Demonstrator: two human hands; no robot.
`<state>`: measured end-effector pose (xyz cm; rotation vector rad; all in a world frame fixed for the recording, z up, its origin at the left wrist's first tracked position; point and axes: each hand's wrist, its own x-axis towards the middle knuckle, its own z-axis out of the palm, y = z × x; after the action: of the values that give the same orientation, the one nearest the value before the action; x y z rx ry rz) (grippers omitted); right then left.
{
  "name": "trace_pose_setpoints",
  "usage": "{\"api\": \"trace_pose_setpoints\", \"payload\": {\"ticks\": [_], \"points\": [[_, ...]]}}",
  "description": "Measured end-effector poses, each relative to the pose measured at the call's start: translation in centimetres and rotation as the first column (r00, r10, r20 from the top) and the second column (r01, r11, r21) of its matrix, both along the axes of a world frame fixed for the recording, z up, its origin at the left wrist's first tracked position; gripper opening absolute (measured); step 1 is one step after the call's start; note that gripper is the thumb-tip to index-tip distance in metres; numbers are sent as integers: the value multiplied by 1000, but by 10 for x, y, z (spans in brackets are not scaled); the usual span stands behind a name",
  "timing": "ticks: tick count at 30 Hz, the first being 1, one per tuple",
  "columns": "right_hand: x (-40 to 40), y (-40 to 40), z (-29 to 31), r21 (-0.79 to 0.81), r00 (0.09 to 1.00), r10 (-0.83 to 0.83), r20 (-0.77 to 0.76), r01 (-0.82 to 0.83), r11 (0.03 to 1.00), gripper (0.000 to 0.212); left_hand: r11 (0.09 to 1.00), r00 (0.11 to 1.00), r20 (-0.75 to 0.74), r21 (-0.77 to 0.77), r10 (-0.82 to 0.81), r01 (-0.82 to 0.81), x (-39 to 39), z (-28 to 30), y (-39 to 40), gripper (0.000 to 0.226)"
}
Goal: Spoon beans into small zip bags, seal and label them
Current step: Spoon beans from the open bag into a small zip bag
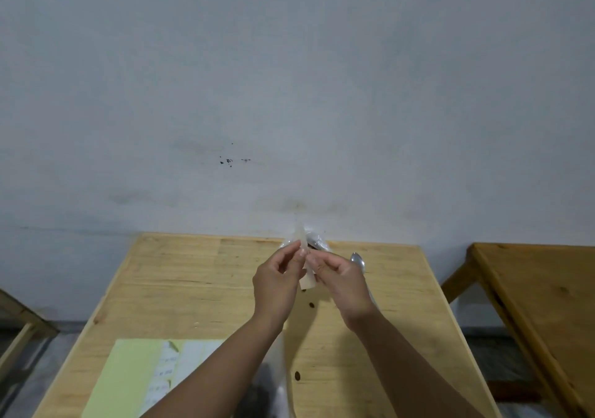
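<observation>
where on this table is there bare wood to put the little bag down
Bare wood lies left of the left hand, between the far edge and the green sheet. The table is crowded around the spoon and the bag of beans.

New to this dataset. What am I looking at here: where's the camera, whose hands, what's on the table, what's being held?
There is no robot here. One wide-angle camera sits on a person's head, looking forward and down, so the two bare arms reaching in from the bottom are the wearer's own.

The left hand and right hand meet above a light wooden table and together pinch a small clear zip bag, which looks empty. Behind them sits a crinkled plastic bag with something dark inside, probably the beans. A metal spoon lies just beyond the right hand. Near the left forearm is a green sheet with white labels. A second table stands to the right.
</observation>
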<state>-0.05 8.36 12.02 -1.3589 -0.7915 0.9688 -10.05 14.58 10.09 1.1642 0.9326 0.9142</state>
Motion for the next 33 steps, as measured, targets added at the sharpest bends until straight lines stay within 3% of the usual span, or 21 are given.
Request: {"api": "trace_pose_setpoints", "payload": {"ticks": [7,11,14,25,33], "points": [[20,12,4,34,997,52,56,-54,998,19,999,996,87,-50,-13,17,13,13,11,42],[30,19,5,31,993,78,94,-81,996,23,999,995,97,-46,1,3,19,15,16,15],[34,22,6,31,991,78,106,-82,996,23,998,992,127,-65,12,-4,22,17,19,13],[45,19,3,34,972,27,234,-35,999,19,997,995,-70,27,72,-70,39,14,19,10],[53,16,2,39,968,-55,246,47,998,27,1000,997,-79,4,-22,23,43,21,18,18]]}}
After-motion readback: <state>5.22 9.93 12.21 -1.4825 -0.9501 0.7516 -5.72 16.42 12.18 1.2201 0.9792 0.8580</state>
